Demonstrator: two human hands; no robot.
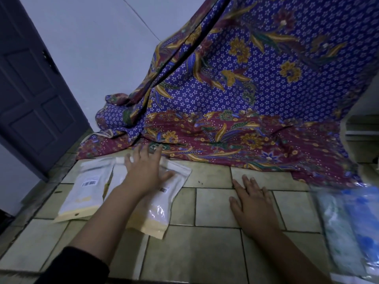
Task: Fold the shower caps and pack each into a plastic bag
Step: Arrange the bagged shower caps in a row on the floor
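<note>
Two white plastic bags [86, 189] with barcode labels and yellowish bottom edges lie overlapping on the tiled floor [205, 253] at left, and my left hand [145, 171] presses flat on the nearer one, fingers spread, gripping nothing. My right hand [252, 203] rests open-palmed on bare tile, while blurred blue-and-green packaged shower caps [348, 228] lie well apart at far right.

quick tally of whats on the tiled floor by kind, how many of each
White zip bags with barcode labels: 2, one at left and one under the left hand
Clear plastic packs of blue and pale green material, blurred at right: at least 1
Patterned batik cloth: 1
Hands flat on the floor: 2, left hand, right hand
Total: 6
</note>
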